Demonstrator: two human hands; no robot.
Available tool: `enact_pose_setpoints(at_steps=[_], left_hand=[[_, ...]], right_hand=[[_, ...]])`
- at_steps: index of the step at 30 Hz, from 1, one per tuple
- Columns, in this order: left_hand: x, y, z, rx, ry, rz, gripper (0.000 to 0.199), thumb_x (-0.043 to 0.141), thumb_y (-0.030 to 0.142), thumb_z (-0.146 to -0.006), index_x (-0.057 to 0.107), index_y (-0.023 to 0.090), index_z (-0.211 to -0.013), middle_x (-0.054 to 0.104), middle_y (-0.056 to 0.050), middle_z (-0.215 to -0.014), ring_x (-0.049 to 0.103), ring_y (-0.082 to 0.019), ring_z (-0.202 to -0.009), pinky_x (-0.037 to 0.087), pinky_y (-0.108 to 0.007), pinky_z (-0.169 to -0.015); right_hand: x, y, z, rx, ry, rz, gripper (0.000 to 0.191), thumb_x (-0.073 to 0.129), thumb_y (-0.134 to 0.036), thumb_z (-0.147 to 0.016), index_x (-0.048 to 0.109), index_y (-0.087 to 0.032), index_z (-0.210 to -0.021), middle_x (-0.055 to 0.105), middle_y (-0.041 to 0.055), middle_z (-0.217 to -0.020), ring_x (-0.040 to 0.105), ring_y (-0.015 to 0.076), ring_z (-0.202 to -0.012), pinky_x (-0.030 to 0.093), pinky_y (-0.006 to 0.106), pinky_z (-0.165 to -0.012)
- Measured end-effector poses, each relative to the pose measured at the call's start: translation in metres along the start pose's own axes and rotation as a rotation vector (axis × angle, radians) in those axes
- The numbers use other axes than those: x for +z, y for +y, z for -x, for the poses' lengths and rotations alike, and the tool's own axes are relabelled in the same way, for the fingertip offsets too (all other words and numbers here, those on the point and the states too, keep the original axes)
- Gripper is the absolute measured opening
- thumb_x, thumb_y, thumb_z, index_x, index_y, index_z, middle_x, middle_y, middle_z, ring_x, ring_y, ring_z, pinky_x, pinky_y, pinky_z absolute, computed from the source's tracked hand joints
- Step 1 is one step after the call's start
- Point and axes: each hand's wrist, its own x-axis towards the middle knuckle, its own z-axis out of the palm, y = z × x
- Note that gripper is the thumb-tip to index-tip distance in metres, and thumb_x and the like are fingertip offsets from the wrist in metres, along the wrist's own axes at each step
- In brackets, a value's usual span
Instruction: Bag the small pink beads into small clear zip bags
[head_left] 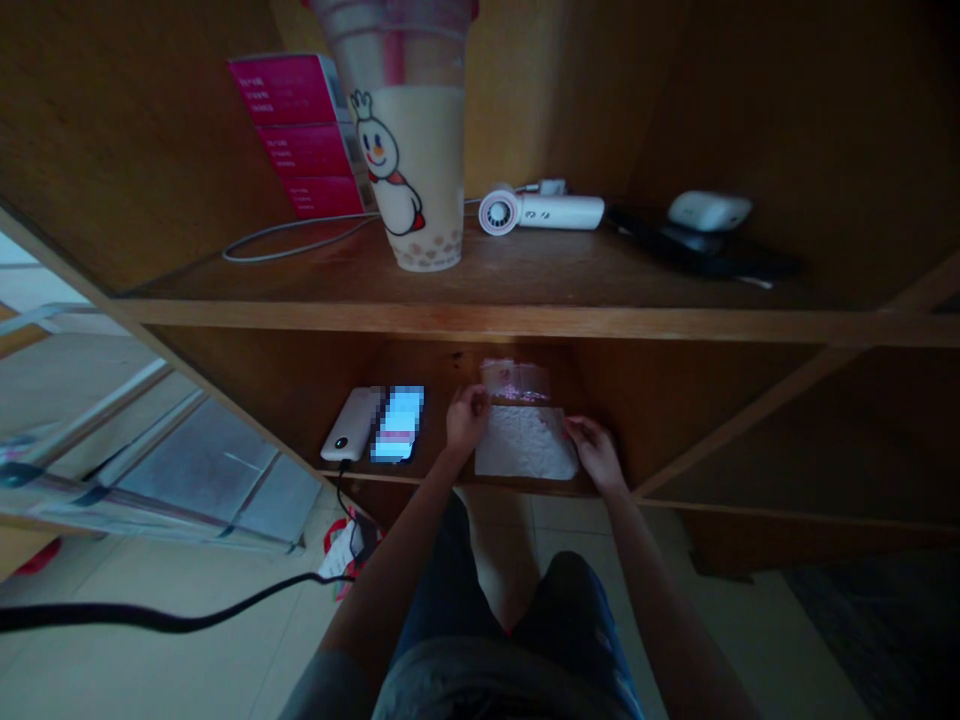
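Observation:
A white, wrinkled sheet [525, 442] lies flat on the lower shelf between my two hands. My left hand [468, 415] is at its upper left corner, fingers curled together; what they hold, if anything, is too small to tell. At the sheet's upper right edge is my right hand [595, 448], with thumb and fingers closed on that edge. Just behind the sheet sits a clear plastic packet [514, 381] with pinkish marks. To the left of my left hand lie a lit phone [398, 424] and a white power bank [352, 425] with a black cable.
The upper shelf [525, 318] holds a tall milk tea cup [420, 150], pink boxes [300, 130], a white handheld fan [540, 211] and a white case [709, 211] on a dark item. A black cable [150, 617] crosses at the lower left, near a metal-framed rack [135, 490].

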Motion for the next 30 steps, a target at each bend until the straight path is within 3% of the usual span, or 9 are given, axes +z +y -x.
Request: enact_pose_setpoints(at_steps=[6,21,25,30], left_hand=[[0.007,0.018,-0.016,0.121,-0.066,-0.176,0.028,0.056,0.026,-0.079,0.061,0.020,-0.106,0.062,-0.008,-0.096,0.055,-0.022,-0.094,0.040,-0.039,-0.091],[0.016,0.013,-0.023,0.149,-0.139,-0.316,0.014,0.057,0.025,-0.079,0.068,0.021,-0.085,0.062,-0.008,-0.093,0.053,-0.024,-0.096,0.037,-0.039,-0.088],[0.011,0.015,-0.023,0.114,-0.119,-0.264,0.015,0.052,0.024,-0.081,0.066,0.019,-0.080,0.062,-0.008,-0.089,0.053,-0.022,-0.092,0.037,-0.037,-0.088],[-0.003,0.029,-0.017,0.101,0.038,-0.098,0.019,0.042,0.025,-0.087,0.059,0.019,-0.091,0.058,-0.006,-0.094,0.053,-0.018,-0.090,0.039,-0.030,-0.085]], right_hand=[[0.000,0.001,0.000,-0.011,0.020,-0.018,0.039,0.054,-0.054,-0.071,0.062,-0.017,-0.079,0.065,0.0061,-0.077,0.058,0.0190,-0.067,0.045,0.031,-0.065],[0.000,-0.006,-0.002,-0.025,-0.002,0.017,0.037,0.054,-0.054,-0.070,0.062,-0.018,-0.075,0.064,0.0048,-0.069,0.056,0.0184,-0.063,0.045,0.032,-0.063],[0.000,0.000,-0.003,-0.049,-0.005,0.063,0.034,0.052,-0.050,-0.073,0.062,-0.018,-0.077,0.064,0.0051,-0.070,0.057,0.0186,-0.064,0.046,0.031,-0.062],[-0.001,-0.004,0.002,-0.128,-0.027,0.196,0.031,0.045,-0.043,-0.080,0.062,-0.018,-0.085,0.067,0.0071,-0.079,0.060,0.0203,-0.070,0.047,0.033,-0.066]])
